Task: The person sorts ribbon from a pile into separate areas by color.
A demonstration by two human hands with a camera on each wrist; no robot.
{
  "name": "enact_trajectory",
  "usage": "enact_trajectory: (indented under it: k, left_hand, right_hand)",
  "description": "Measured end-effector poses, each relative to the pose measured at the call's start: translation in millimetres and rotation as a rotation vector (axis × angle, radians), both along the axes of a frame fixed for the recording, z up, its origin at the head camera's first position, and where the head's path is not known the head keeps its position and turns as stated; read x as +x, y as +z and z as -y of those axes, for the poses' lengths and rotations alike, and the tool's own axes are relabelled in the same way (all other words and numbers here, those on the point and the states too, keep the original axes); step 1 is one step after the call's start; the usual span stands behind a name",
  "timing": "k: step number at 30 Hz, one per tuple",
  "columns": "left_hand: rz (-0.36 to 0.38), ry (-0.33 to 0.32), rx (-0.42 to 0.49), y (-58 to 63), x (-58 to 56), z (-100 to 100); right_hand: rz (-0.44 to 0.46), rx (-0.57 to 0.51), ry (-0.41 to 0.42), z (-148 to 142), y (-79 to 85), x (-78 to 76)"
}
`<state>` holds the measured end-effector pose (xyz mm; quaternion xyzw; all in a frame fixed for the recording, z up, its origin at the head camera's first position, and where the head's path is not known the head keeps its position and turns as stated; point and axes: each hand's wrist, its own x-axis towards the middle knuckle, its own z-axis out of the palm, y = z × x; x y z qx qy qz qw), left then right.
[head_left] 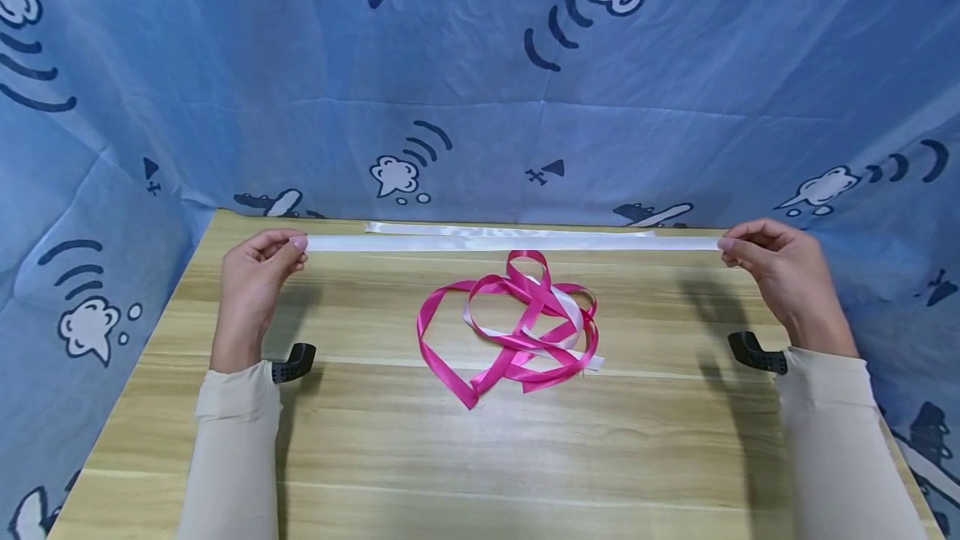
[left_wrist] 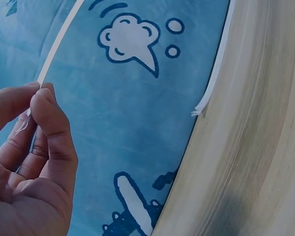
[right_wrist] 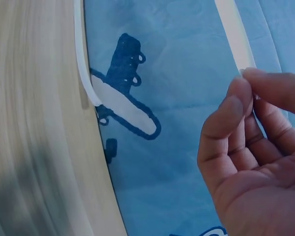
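A white ribbon is stretched straight and level between both hands, raised over the table. My left hand pinches its left end between thumb and fingers; in the left wrist view a frayed tip pokes out below the fingers. At the other end, the right hand pinches the ribbon with thumb and fingertips, as the right wrist view also shows at the ribbon's edge. Between the forearms lies a loosely looped pink ribbon, with a white ribbon tangled among its loops.
A second white ribbon lies along the table's far edge, just behind the stretched one. The wooden table meets a blue printed cloth at the back and sides. Black wrist cameras stick out inward from both sleeves.
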<state>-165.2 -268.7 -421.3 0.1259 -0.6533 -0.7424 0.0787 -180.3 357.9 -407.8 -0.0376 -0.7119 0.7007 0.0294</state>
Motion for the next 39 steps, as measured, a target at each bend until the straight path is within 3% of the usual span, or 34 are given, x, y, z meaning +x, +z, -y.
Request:
enact_trajectory:
  k: [9,16,23,28,39]
  left_hand:
    - [0.059,-0.027,-0.151,-5.0,-20.3,0]
    - [0.107,-0.063,-0.325,-15.6,-39.9,0]
    - [0.175,-0.075,-0.425,-26.9,-52.3,-3]
    - [0.183,-0.086,-0.465,-32.5,-60.0,-6]
    - [0.191,-0.067,-0.499,-55.4,-73.3,-16]
  right_hand:
    - [0.074,0.046,-0.026,4,-1.1,-10.1]
    - [0.151,0.107,-0.051,6,-11.7,-23.7]
    - [0.235,0.366,-0.077,10,-26.1,-37.0]
    - [0.267,0.495,-0.077,12,-32.6,-44.3]
    - [0.336,0.561,-0.055,16,-45.9,-55.2]
